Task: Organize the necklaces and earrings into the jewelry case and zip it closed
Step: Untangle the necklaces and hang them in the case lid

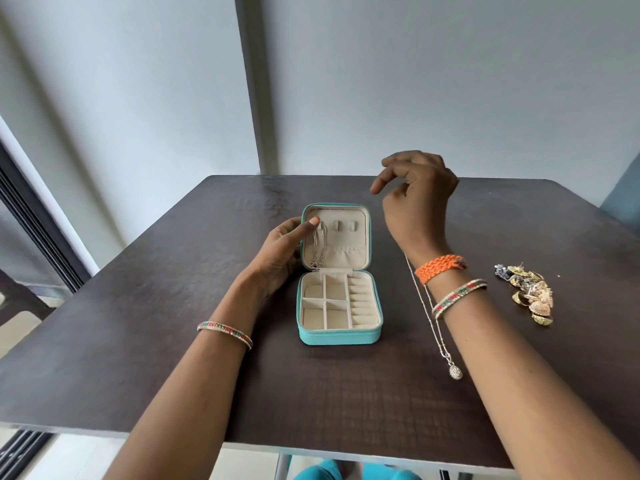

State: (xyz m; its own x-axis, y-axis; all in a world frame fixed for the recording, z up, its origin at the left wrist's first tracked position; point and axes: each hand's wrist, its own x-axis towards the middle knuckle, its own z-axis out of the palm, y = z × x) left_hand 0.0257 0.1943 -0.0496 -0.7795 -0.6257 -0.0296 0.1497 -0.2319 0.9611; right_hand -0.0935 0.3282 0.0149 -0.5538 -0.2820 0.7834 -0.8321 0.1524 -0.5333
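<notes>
Jewelry case, teal with cream lining, unzipped and open near the middle of the dark tabletop; lid propped upright behind the tray. Tray compartments show nothing in them. One silver necklace hangs at the lid's left side, its lower end by the hinge. Left hand, just left of the lid: fingers curled against the lid's left edge, thumb tip at the top of the hung chain, steadying it. Right hand, raised above and to the right of the case: loose, narrow grip; a second necklace with an oval pendant dangles below the wrist, but where the fingers pinch it cannot be told. Earrings, a mixed gold and dark heap, well right of the case. Step judged in hand: hanging necklaces in the lid. Next move likely calls for carrying the dangling chain to a free lid hook without tangling.
</notes>
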